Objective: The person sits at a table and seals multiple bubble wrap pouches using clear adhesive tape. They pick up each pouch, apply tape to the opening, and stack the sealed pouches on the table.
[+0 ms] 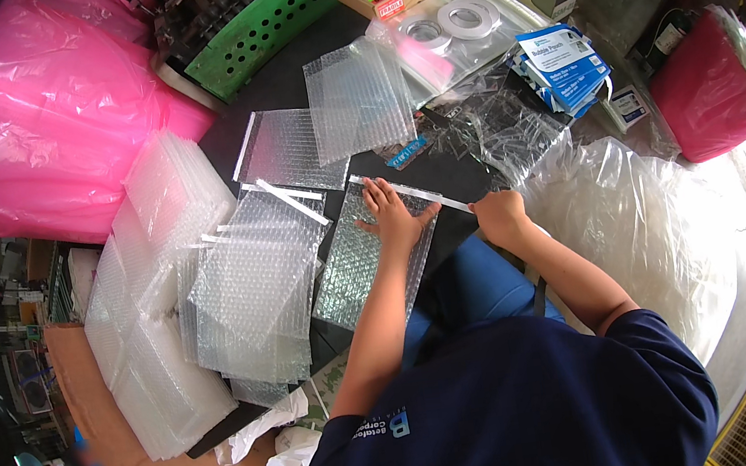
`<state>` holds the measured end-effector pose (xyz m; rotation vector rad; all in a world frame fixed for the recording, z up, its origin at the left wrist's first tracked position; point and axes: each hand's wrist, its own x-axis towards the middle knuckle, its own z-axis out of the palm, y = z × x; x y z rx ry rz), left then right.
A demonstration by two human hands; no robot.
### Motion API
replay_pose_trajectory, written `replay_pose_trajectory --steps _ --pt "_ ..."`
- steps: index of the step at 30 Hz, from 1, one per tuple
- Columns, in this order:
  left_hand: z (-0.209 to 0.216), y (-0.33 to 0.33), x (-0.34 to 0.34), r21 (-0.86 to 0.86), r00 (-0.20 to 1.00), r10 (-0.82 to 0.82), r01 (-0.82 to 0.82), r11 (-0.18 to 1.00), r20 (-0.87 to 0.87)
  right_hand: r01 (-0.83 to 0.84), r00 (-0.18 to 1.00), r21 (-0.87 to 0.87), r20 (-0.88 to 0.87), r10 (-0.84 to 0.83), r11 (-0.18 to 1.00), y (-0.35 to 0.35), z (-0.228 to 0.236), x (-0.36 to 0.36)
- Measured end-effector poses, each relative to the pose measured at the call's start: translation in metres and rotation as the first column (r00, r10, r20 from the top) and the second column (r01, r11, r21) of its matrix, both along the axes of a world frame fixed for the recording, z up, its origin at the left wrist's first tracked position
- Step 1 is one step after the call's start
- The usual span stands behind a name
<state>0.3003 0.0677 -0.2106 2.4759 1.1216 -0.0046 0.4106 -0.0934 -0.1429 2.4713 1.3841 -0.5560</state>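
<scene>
A clear bubble-wrap pouch (350,274) lies slantwise on the black table in front of me. Along its far edge runs a white tape strip (420,194), whose right end sticks out past the pouch. My left hand (393,218) lies flat over the pouch near that edge, fingers outstretched and thumb towards the strip. My right hand (500,216) is closed around the strip's free end, just off the pouch's right side; its fingertips are partly hidden. To the left is a loose pile of bubble pouches (253,291) with white strips, one strip (292,202) lying across the top.
More bubble sheets (361,103) lie beyond my hands. Two white tape rolls (469,18) rest on clear film at the back, near blue-and-white printed cards (561,62). A tall bubble-wrap stack (152,309) borders the left; a large clear plastic bag (642,235) bulges at right.
</scene>
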Motion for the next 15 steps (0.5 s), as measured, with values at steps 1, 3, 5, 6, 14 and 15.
replay_pose_trajectory --steps 1,3,5,6,14,15 --pt "-0.004 0.0 0.002 0.012 0.999 0.028 -0.029 1.0 0.044 0.006 1.0 0.001 -0.007 -0.006 1.0 0.001 0.002 -0.001" --pt "-0.011 -0.003 0.005 0.044 0.995 0.079 -0.081 0.996 0.058 0.011 1.0 -0.01 -0.019 -0.012 1.0 0.003 0.003 0.001" --pt "-0.008 -0.007 0.01 0.086 0.993 0.119 -0.118 0.989 -0.003 0.019 0.999 -0.034 -0.029 -0.02 0.999 0.007 0.003 0.009" --pt "-0.006 -0.007 0.01 0.086 0.991 0.136 -0.135 0.987 -0.005 0.012 0.999 0.027 -0.03 -0.011 1.0 0.008 0.006 0.018" --pt "-0.016 -0.011 0.01 0.202 0.955 -0.042 -0.018 0.979 0.293 -0.255 0.934 0.383 0.336 0.123 0.888 0.042 -0.001 0.084" --pt "-0.022 -0.007 0.009 0.209 0.911 -0.174 0.1 0.973 0.373 -0.332 0.919 0.479 0.36 0.164 0.812 0.045 -0.011 0.078"
